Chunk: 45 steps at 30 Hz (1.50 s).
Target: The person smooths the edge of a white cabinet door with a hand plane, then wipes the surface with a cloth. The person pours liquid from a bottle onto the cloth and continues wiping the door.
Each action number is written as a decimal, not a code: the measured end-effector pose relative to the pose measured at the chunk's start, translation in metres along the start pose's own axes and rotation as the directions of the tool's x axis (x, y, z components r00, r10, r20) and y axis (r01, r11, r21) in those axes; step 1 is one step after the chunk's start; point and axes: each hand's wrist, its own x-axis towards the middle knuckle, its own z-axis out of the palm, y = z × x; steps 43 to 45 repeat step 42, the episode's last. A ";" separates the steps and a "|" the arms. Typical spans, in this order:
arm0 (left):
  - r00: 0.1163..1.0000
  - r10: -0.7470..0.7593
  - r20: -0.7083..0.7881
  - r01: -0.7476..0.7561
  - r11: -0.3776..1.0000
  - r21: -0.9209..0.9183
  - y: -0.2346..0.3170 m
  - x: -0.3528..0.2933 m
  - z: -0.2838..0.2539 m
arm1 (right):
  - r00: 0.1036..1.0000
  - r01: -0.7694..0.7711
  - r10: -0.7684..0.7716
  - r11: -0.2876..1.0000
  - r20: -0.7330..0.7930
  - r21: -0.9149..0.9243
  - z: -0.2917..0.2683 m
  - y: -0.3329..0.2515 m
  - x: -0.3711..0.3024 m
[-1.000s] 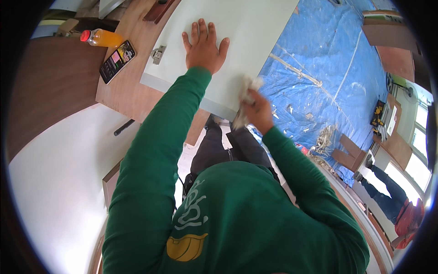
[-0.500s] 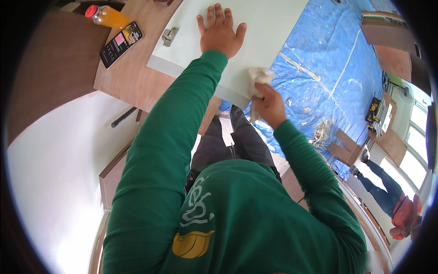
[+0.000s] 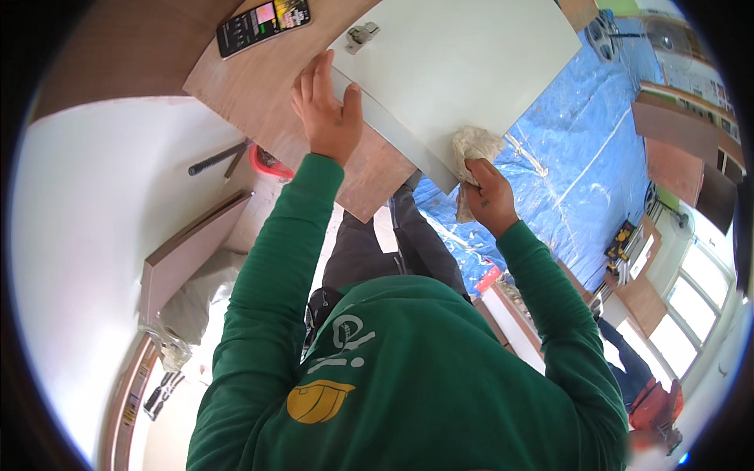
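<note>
A white cabinet door panel [image 3: 459, 59] lies at an angle on a brown wooden board [image 3: 259, 94], with a metal hinge [image 3: 362, 37] near its left corner. My left hand [image 3: 330, 114] is open at the panel's near-left edge, fingers stretched out and thumb apart against the edge. In my right hand [image 3: 491, 200] is a crumpled off-white rag [image 3: 475, 145], pressed to the panel's near-right corner. The fingers are closed round the cloth and partly hidden by it.
A phone [image 3: 263, 27] rests on the board at upper left. Blue plastic sheeting [image 3: 581, 153] covers the floor on the right. A fan [image 3: 667, 35] stands at the far right. Another person [image 3: 652, 404] is at lower right. Below the board, a red container [image 3: 271, 163] shows.
The panel has turned and shifted right. My left hand has moved from its top face to its near-left edge. My right hand keeps the rag at the near corner.
</note>
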 end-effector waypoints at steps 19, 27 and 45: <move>0.999 -0.030 -0.034 0.034 0.991 0.128 -0.038 0.001 0.007 | 0.955 0.280 -0.292 0.943 -0.046 -0.178 0.028 -0.037 0.074; 0.996 -0.069 -0.054 0.076 0.986 0.145 -0.038 0.000 0.007 | 0.985 0.173 -0.168 0.970 0.045 -0.169 0.014 -0.026 0.051; 0.992 -0.106 -0.074 0.114 0.986 0.122 -0.036 0.000 0.009 | 0.975 0.181 -0.153 0.967 0.159 -0.177 0.010 0.005 0.023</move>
